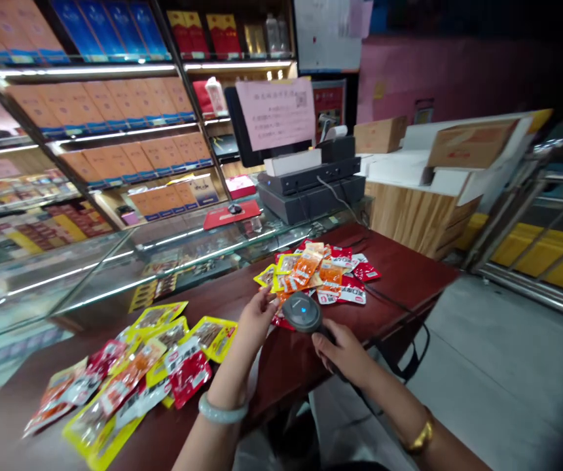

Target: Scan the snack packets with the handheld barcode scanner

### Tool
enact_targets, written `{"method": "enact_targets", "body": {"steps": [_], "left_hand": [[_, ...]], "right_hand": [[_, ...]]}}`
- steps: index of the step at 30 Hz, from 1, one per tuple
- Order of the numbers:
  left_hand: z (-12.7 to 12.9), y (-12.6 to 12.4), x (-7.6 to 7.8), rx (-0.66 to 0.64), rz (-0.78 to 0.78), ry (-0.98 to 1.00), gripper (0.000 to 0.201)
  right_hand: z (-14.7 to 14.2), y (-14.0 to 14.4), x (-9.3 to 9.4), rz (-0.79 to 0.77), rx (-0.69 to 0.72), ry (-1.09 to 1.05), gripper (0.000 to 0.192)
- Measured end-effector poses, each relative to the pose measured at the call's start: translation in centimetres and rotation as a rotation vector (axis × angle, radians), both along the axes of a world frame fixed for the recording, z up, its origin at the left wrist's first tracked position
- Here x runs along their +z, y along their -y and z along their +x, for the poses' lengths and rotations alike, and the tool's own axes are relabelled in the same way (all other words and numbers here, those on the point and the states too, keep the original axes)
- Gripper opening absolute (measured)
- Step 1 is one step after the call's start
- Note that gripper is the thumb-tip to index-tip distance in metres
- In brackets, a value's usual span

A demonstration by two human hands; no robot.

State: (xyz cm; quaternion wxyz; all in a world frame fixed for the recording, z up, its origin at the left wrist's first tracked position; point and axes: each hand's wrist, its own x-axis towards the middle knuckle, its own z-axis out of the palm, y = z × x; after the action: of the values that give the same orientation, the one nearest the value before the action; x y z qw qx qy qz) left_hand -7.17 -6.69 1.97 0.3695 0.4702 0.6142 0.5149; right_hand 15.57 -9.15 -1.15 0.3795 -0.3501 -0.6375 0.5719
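Grey handheld barcode scanner (302, 313) sits clamped in the right hand (343, 353), while the left hand (256, 315) pinches a yellow snack packet (266, 277) between fingertips.

The right hand (343, 353) grips a scanner (302, 313); just left of the scanner, the left hand (256, 317) touches a snack packet (281, 318) on the tabletop (286, 360).

A dark red wooden surface (399, 268) carries two heaps of snack packets: a far pile (323, 271) of orange, red and yellow ones, and a near pile (134, 373) spread toward its left end, well apart
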Motion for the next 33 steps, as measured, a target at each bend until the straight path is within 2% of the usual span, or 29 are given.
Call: {"method": "enact_targets", "body": {"steps": [2,5,8,11,15,17,19,22,25,27,30,33], "left_hand": [[-1.3,3.4,-1.1,0.015,0.01,-0.287,0.048],[-2.8,7.5,-1.7,0.089,-0.028,-0.726,0.047],[-3.6,9.7,-2.0,0.148,-0.076,-1.074,0.054],[-3.5,10.4,-2.6,0.11,-0.133,-1.272,0.064],[-2.4,10.8,-3.1,-0.052,-0.137,-1.283,0.061],[-2.1,11.0,-2.6,-0.102,-0.144,-1.228,0.062],[-2.3,11.4,-1.7,-0.1,-0.172,-1.143,0.059],[-3.7,12.1,-0.4,0.034,-0.195,-1.057,0.04],[-5.6,12.6,0.2,0.242,-0.217,-1.17,0.037],[-6.5,12.3,0.1,0.363,-0.277,-1.288,0.043],[-6.8,11.0,-0.1,0.492,-0.379,-1.377,0.065],[-6.5,9.2,-0.3,0.44,-0.417,-1.388,0.081]], "right_hand": [[-0.1,0.3,-0.1,-0.037,0.017,0.013,0.051],[-0.7,0.5,0.0,-0.102,0.067,0.012,0.051],[-1.5,0.9,0.5,-0.112,0.127,0.006,0.052],[-2.5,1.2,0.9,-0.092,0.172,0.009,0.051],[-3.5,1.5,1.1,-0.063,0.197,0.03,0.05],[-3.6,1.6,1.1,-0.058,0.202,0.036,0.049],[-3.5,1.6,1.1,-0.059,0.196,0.039,0.048],[-3.3,1.5,1.2,-0.069,0.19,0.052,0.046],[-3.1,1.5,1.3,-0.068,0.192,0.054,0.045],[-3.2,1.5,1.3,-0.066,0.198,0.05,0.043],[-3.5,1.6,1.0,-0.069,0.21,0.045,0.043],[-3.7,1.6,0.8,-0.051,0.226,0.035,0.043]]}}
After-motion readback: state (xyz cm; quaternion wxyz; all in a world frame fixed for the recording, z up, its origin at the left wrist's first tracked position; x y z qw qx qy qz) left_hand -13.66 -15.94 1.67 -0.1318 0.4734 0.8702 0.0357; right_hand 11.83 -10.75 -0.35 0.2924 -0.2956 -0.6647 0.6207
